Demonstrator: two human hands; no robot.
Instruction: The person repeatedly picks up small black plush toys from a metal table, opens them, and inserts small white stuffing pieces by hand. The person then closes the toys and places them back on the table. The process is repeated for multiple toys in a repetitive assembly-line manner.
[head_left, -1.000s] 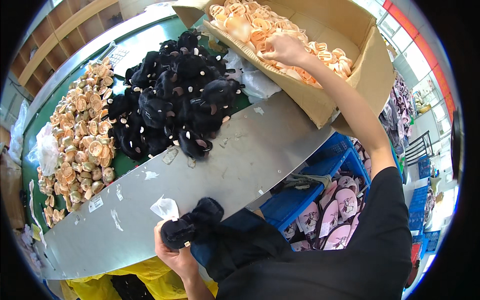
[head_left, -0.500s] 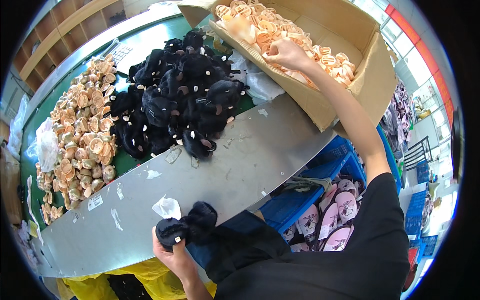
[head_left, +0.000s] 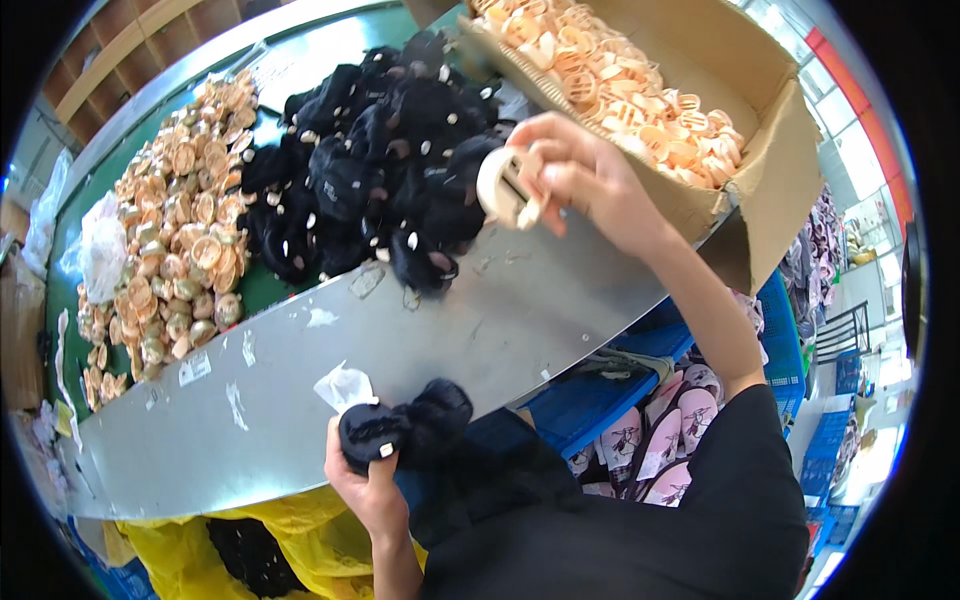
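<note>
We are grasping a black plush piece (head_left: 372, 432) in our left hand (head_left: 372, 490), at the near edge of the grey metal strip (head_left: 490, 320); the thumb is pressing its near side and the fingers are curling around its left, a grip that is apparently leaving its rounded end facing up. A thin white scrap (head_left: 345, 386) is showing at its far side, though we are not able to tell whether it is attached. Our right hand (head_left: 585, 178) is pinching a peach slotted plastic disc (head_left: 495, 190) above the strip, left of the open cardboard box (head_left: 715, 45); holding it by its right side is probably keeping much of the slotted face uncovered. The box is standing at the far right, its walls penning in loose peach plastic parts (head_left: 620, 100), likely so that they are not scattering. Farther left, a heap of black plush pieces (head_left: 365, 165) is lying on the green tabletop (head_left: 67, 268), and beyond it peach and golden half-shells (head_left: 185, 225) are forming their own pile, presumably so that the kinds are not mixing. Below, at the near right, blue crates (head_left: 570, 405) are holding pink slippers (head_left: 655, 445).
</note>
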